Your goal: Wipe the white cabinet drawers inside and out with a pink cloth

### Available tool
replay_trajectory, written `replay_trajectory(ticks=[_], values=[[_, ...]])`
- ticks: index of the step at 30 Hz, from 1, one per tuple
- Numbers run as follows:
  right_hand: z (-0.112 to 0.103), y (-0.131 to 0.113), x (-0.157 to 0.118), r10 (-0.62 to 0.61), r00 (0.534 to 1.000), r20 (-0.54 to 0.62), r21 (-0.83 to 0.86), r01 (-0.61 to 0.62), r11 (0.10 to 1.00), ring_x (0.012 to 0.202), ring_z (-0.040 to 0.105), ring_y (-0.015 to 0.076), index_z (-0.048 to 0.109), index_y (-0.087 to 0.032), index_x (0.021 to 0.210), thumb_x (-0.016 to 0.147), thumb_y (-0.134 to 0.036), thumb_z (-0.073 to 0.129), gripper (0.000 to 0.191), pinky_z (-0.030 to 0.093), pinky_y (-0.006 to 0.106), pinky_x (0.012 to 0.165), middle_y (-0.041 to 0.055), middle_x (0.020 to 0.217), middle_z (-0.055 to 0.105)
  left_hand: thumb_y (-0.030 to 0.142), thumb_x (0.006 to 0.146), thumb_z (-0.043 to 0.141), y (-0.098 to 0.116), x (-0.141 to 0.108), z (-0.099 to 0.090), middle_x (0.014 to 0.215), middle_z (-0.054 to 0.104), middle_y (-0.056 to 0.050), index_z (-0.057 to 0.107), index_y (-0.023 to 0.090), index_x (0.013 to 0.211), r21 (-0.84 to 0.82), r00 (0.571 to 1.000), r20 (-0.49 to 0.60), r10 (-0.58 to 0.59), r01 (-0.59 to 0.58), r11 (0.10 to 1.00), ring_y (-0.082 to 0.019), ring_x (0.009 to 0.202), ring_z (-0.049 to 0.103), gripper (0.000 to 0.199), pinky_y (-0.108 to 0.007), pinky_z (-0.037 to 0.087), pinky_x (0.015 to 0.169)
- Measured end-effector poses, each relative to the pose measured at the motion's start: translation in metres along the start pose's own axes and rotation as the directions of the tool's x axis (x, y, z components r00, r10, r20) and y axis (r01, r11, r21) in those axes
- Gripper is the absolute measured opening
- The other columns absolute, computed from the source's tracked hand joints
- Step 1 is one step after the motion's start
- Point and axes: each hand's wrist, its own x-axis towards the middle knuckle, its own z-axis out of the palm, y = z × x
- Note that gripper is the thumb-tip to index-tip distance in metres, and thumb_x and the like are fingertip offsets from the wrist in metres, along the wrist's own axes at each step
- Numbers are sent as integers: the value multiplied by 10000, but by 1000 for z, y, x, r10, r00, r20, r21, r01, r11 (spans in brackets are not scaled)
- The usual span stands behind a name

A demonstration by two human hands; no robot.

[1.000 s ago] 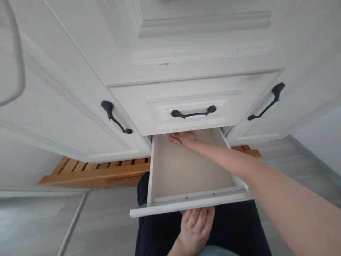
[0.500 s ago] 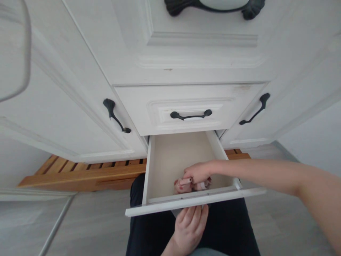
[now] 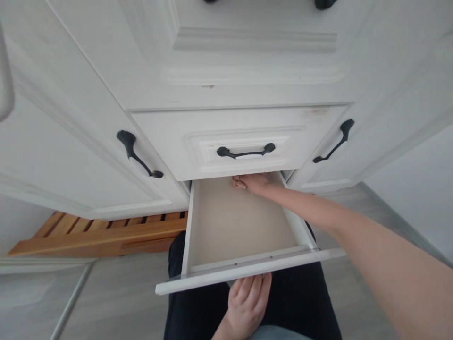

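A white drawer [image 3: 244, 226] stands pulled out over my lap. Under its front edge, the fingers of my left hand [image 3: 247, 302] curl around the drawer front from outside; the fingertips are hidden. At the back of the drawer, partly beneath the cabinet face, my right hand [image 3: 254, 182] is closed on a small bundle of pink cloth [image 3: 239, 183]. Part of the bundle shows at the fingertips, and the rest is covered by the hand.
White cabinet doors with black handles [image 3: 136, 156] flank a closed drawer [image 3: 155, 137] above the open one. A slatted wooden bench [image 3: 99, 241] runs low at the left. Dark-trousered legs [image 3: 297, 293] are below the drawer, over a grey floor [image 3: 116, 293].
My right hand has moved from the front of the drawer to its back, taking the pink cloth along. My left hand keeps its place at the drawer front. The view has shifted slightly.
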Motion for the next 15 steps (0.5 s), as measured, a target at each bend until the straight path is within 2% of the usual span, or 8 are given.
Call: replay_trajectory(ticks=[2, 5, 7, 9, 11, 13, 14, 15], values=[[14, -4, -13, -45, 997, 63, -99, 51, 994, 930, 622, 229, 697, -169, 1002, 859, -172, 560, 198, 423, 303, 777, 114, 1087, 680, 138, 872, 610, 0, -1, 1, 1051, 773, -26, 721, 212, 1239, -12, 1000, 2, -11, 11, 1000, -170, 1058, 640, 390, -341, 327, 1178], [37, -19, -51, -138, 971, 198, -183, 175, 967, 852, 637, 232, 712, -222, 1018, 778, -210, 669, 244, 402, 294, 661, 96, 1067, 680, 138, 849, 636, -1, -4, 4, 1041, 772, -24, 730, 217, 1222, -8, 999, -28, -15, 15, 1000, -171, 1043, 648, 393, -338, 340, 1165], [50, -31, -81, -240, 911, 337, -212, 321, 923, 817, 649, 231, 718, -241, 1015, 790, -258, 662, 233, 356, 287, 578, 87, 1041, 684, 144, 832, 652, -1, -5, 5, 1053, 768, -28, 730, 219, 1220, 1, 1000, -26, 5, -5, 1000, -174, 1031, 658, 403, -339, 353, 1154], [56, -39, -104, -292, 849, 441, -202, 410, 889, 800, 658, 226, 723, -237, 981, 845, -300, 601, 193, 305, 287, 527, 84, 996, 693, 149, 826, 659, -2, -4, 4, 1077, 766, -31, 728, 220, 1222, 2, 1000, -9, 20, -20, 1000, -174, 1035, 658, 409, -338, 355, 1153], [51, -39, -112, -277, 815, 508, -151, 401, 903, 761, 654, 206, 722, -237, 933, 886, -315, 550, 195, 287, 283, 509, 61, 912, 700, 148, 838, 643, -2, -3, 3, 1085, 767, -34, 727, 216, 1224, 1, 1000, -5, 17, -17, 1000, -176, 1059, 649, 401, -343, 343, 1165], [36, -32, -107, -236, 816, 527, -133, 354, 926, 753, 647, 190, 717, -241, 900, 873, -292, 570, 158, 307, 273, 523, 40, 892, 704, 135, 856, 613, -2, 0, 1, 1080, 769, -38, 728, 200, 1221, -4, 1000, -8, 13, -13, 1000, -179, 1077, 640, 389, -347, 334, 1175], [25, -26, -100, -212, 837, 505, -149, 326, 933, 773, 646, 190, 714, -239, 889, 843, -265, 605, 122, 327, 269, 544, 38, 916, 706, 127, 862, 601, -2, 1, 0, 1075, 770, -41, 729, 191, 1218, -6, 1000, -11, 13, -13, 1000, -181, 1083, 637, 384, -349, 332, 1178], [14, -19, -91, -185, 883, 431, -168, 280, 945, 805, 647, 196, 712, -231, 880, 808, -228, 636, 105, 351, 269, 575, 46, 954, 708, 121, 868, 592, -2, 2, 0, 1071, 771, -41, 731, 186, 1214, -10, 1000, -16, 14, -14, 1000, -182, 1087, 635, 378, -350, 329, 1181]])
